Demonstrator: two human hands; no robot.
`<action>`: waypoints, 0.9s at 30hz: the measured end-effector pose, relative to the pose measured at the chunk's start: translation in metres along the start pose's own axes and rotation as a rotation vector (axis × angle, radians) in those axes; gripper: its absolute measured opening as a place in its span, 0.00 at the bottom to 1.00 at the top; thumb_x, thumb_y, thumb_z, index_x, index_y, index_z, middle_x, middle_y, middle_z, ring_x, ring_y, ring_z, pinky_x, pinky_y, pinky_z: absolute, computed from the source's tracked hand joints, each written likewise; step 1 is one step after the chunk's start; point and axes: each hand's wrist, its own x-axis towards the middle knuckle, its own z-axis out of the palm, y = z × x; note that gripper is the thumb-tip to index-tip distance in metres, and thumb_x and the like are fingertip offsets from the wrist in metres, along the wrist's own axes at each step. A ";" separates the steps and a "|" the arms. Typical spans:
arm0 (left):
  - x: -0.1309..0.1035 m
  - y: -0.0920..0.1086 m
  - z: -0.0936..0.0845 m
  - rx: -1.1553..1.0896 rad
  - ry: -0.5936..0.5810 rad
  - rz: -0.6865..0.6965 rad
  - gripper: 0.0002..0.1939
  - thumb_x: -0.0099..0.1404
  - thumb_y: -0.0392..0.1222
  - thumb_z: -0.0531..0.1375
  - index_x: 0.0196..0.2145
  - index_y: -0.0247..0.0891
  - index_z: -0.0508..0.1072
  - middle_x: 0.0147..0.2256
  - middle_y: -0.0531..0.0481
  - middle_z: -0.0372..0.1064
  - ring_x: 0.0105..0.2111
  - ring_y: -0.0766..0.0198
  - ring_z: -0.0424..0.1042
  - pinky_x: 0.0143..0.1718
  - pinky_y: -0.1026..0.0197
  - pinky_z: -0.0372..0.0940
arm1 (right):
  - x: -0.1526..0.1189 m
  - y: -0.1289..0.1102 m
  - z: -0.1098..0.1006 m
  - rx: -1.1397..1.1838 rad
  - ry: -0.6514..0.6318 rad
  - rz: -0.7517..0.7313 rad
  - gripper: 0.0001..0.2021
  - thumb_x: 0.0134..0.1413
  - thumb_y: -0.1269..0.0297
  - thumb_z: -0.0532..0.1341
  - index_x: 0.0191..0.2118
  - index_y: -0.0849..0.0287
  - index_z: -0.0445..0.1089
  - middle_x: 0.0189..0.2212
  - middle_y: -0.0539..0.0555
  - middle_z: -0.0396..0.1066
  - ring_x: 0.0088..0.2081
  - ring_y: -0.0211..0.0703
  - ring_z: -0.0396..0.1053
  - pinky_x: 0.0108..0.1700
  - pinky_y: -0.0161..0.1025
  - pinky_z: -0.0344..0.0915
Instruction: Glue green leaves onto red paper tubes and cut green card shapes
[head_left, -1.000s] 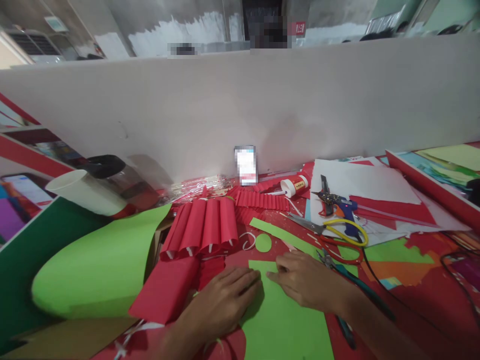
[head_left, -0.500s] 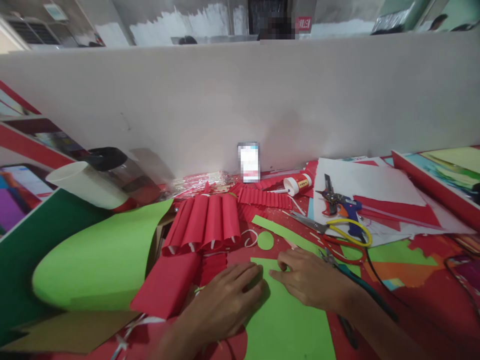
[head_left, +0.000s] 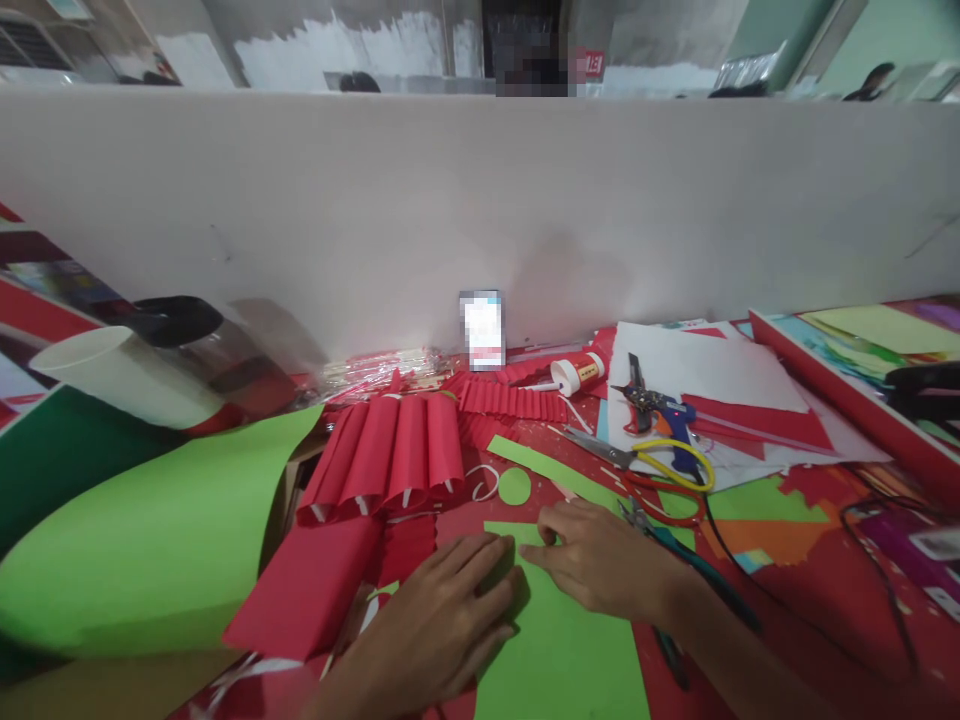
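Observation:
A green paper sheet (head_left: pixel 562 650) lies flat at the front middle. My left hand (head_left: pixel 450 610) rests on its left edge, palm down, fingers spread a little. On the sheet's upper part is my right hand (head_left: pixel 592 550), its index finger stretched out and the other fingers bent; nothing shows in it. A green paper disc (head_left: pixel 514 487) and a green strip (head_left: pixel 551 466) lie just beyond the hands. Left of them stand red paper tubes (head_left: pixel 405 450) joined in a row, with a red folded paper piece (head_left: pixel 307 590) in front.
Scissors with yellow and red handles (head_left: pixel 675 466), a glue gun (head_left: pixel 675 420) and green-handled pliers (head_left: pixel 697 565) lie at the right. A phone (head_left: pixel 484 330) leans on the white partition (head_left: pixel 375 200). At the left, a large green sheet (head_left: pixel 150 540) curls upward.
The whole view has shifted, so most things on the table appear farther left. Both hands stay at the green sheet in nearly the same pose.

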 end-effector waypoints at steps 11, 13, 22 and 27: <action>0.001 0.005 -0.001 0.003 -0.010 -0.045 0.14 0.71 0.44 0.57 0.53 0.43 0.68 0.57 0.43 0.67 0.53 0.49 0.70 0.51 0.47 0.68 | -0.024 0.037 -0.019 0.222 0.380 0.402 0.13 0.68 0.64 0.54 0.49 0.55 0.76 0.44 0.55 0.77 0.43 0.45 0.74 0.45 0.39 0.67; 0.001 0.006 -0.001 -0.012 -0.017 -0.053 0.14 0.71 0.44 0.57 0.53 0.43 0.68 0.56 0.43 0.68 0.53 0.49 0.70 0.51 0.47 0.68 | -0.032 0.047 -0.022 0.195 0.402 0.515 0.13 0.68 0.64 0.54 0.46 0.55 0.76 0.43 0.55 0.78 0.42 0.46 0.75 0.43 0.39 0.67; 0.000 0.006 0.001 -0.010 0.021 -0.044 0.12 0.73 0.46 0.55 0.51 0.43 0.70 0.54 0.44 0.70 0.51 0.49 0.70 0.50 0.47 0.68 | -0.063 0.070 -0.035 -0.046 0.438 0.805 0.07 0.64 0.62 0.58 0.41 0.54 0.73 0.34 0.52 0.79 0.34 0.47 0.75 0.31 0.36 0.58; -0.001 0.004 0.001 -0.002 0.052 -0.050 0.13 0.73 0.47 0.55 0.51 0.42 0.71 0.56 0.44 0.70 0.53 0.50 0.70 0.53 0.48 0.67 | -0.070 0.067 -0.035 -0.087 0.356 0.823 0.06 0.65 0.62 0.57 0.42 0.53 0.72 0.34 0.51 0.78 0.35 0.47 0.75 0.30 0.36 0.55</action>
